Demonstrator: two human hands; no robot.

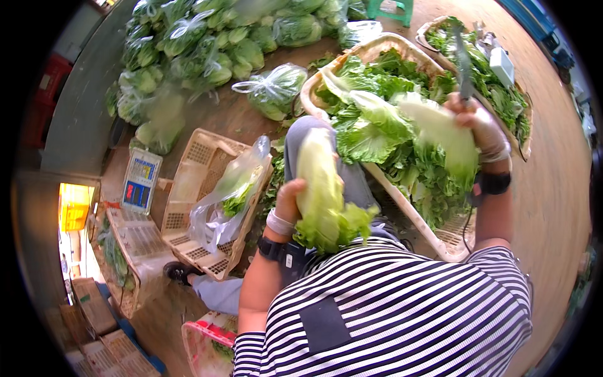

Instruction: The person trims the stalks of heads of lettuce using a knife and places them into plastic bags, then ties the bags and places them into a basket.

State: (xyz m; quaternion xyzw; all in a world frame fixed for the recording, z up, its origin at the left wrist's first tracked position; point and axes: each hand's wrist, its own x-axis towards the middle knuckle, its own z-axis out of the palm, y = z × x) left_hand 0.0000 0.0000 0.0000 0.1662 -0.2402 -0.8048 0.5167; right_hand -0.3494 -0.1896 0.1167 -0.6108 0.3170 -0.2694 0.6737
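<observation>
My left hand [290,202] is closed around a pale green head of leafy cabbage [316,182], held upright over my lap, its frilled leaf tips pointing toward me. At the right, my right hand [482,124] is raised and gripping a knife [464,66] whose blade points away from me. Beside that hand is a blurred pale leaf [447,135]; whether the fingers also hold it cannot be made out. Below it stands a large cream plastic basket [433,242] heaped with loose green leaves [370,129].
Bagged cabbages [213,53] are piled at the far left, with a single bagged one [276,91] nearer. A tilted crate [179,217] holding a plastic bag [229,204] stands left, beside a digital scale [141,179]. Another leaf-filled basket [527,129] and a green stool [391,11] are beyond.
</observation>
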